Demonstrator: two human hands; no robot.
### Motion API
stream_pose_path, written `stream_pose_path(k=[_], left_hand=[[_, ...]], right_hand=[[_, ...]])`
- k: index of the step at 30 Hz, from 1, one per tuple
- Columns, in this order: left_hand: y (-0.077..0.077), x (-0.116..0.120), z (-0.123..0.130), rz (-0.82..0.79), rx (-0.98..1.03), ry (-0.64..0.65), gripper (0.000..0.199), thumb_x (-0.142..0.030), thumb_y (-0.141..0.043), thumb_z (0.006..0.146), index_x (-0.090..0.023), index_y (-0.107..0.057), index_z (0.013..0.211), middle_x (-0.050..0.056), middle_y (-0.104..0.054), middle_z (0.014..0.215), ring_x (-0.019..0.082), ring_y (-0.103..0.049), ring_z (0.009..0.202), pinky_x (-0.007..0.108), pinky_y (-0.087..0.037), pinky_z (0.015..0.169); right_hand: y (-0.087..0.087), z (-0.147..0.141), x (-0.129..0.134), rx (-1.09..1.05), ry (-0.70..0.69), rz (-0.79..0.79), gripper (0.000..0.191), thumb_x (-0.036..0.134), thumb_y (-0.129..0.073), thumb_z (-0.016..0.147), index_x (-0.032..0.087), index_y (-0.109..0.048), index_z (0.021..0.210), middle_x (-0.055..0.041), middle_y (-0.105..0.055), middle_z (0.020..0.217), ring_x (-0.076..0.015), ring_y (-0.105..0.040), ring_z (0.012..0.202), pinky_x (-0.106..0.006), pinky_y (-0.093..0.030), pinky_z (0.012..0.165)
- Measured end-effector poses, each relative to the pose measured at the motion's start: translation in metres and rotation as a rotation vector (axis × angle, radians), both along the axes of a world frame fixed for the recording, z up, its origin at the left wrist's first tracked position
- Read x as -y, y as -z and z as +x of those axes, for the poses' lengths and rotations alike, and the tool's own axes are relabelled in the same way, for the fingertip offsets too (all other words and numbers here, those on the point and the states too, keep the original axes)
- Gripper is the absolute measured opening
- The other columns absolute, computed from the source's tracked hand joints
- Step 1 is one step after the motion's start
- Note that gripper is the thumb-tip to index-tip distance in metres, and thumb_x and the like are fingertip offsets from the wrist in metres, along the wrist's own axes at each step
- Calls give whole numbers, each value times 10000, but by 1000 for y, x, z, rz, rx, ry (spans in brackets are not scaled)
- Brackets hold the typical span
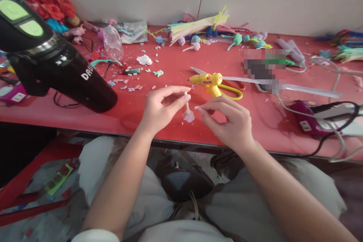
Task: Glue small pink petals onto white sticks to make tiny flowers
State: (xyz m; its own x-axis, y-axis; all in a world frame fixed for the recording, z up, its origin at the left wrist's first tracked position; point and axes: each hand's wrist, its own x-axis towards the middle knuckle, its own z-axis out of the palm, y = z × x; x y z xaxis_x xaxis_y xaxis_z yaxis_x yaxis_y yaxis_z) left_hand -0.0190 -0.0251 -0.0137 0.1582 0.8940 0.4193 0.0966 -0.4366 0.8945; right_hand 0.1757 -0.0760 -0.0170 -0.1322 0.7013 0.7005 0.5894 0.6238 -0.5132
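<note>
My left hand (163, 107) pinches the top of a short cream stem between thumb and fingers. From the stem's lower end hangs a pale lilac flower head (188, 116), pointing down just above the red table. To its right, my right hand (228, 119) is closed in a pinch on a small pale pink piece (197, 107), held apart from the flower. Behind my right hand lies a yellow glue gun (205, 80) with a long clear glue stick (306, 90) out of its back. Yellow-handled scissors (233, 92) lie partly under the glue gun.
A large black bottle-shaped device (76, 68) leans in at the left. Pipe cleaners (195, 28) and small pompom flowers (237, 39) line the back. A clear plastic bottle (112, 43) and scattered bits (133, 87) lie left of centre. Cables run round a purple power strip (309, 121) at right.
</note>
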Motion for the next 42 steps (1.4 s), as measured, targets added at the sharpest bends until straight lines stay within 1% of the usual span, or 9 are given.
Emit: stream_pose_path(k=[5, 10, 17, 21, 25, 29, 33, 39, 42], left_hand=[[0, -1, 1, 14, 10, -9, 189, -323, -852, 825, -214, -833, 978, 46, -812, 889, 171, -767, 785, 250, -631, 709], [1, -1, 1, -1, 2, -18, 199, -325, -852, 821, -209, -833, 981, 50, -812, 894, 175, -767, 789, 255, -634, 711], [2, -1, 2, -20, 21, -8, 200, -330, -850, 821, -206, -832, 976, 52, -810, 889, 176, -765, 780, 260, -638, 700], [3, -1, 3, -55, 20, -5, 229, -359, -848, 820, -205, -828, 988, 56, -809, 893, 180, -762, 765, 273, -644, 685], [3, 0, 3, -54, 23, 10, 227, -361, -845, 828, -207, -828, 994, 57, -809, 902, 184, -767, 794, 274, -646, 703], [4, 0, 3, -67, 6, 8, 257, -399, -839, 831, -208, -825, 1001, 64, -808, 911, 195, -768, 807, 284, -645, 697], [4, -1, 3, -63, 10, -5, 269, -406, -842, 822, -205, -823, 999, 60, -805, 900, 184, -758, 764, 286, -643, 689], [2, -2, 3, -39, 51, -4, 198, -332, -844, 820, -205, -823, 971, 37, -798, 851, 151, -734, 673, 264, -630, 661], [3, -2, 3, -32, 41, -15, 200, -347, -842, 824, -211, -822, 969, 36, -795, 835, 154, -731, 659, 270, -630, 653]], right_hand=[[4, -1, 0, 60, -70, 55, 116, 119, -661, 930, 215, -724, 912, -47, -741, 856, -162, -709, 739, -300, -601, 707], [7, -1, -1, 89, -81, 89, 98, 114, -671, 942, 197, -723, 932, -63, -739, 859, -162, -705, 745, -305, -606, 717], [6, -2, -1, 109, -104, 116, 116, 110, -668, 948, 204, -736, 948, -63, -740, 866, -163, -714, 751, -306, -618, 727], [6, -3, 0, 106, -99, 129, 122, 112, -669, 950, 208, -743, 947, -61, -743, 863, -161, -716, 740, -303, -619, 723], [5, -3, 0, 95, -67, 146, 108, 119, -680, 951, 213, -734, 941, -53, -742, 846, -154, -704, 718, -298, -613, 701], [5, -3, 0, 111, -62, 161, 114, 132, -676, 959, 230, -732, 944, -41, -739, 842, -155, -706, 714, -299, -616, 694], [6, -2, 1, 136, -80, 161, 159, 104, -649, 960, 235, -740, 966, -38, -745, 859, -161, -717, 747, -308, -626, 720], [10, -1, 1, 161, -100, 157, 188, 91, -650, 949, 243, -749, 999, -39, -742, 873, -173, -716, 759, -317, -624, 717], [11, 0, 1, 171, -107, 151, 184, 105, -648, 952, 254, -749, 993, -41, -740, 873, -180, -712, 758, -324, -622, 711]])
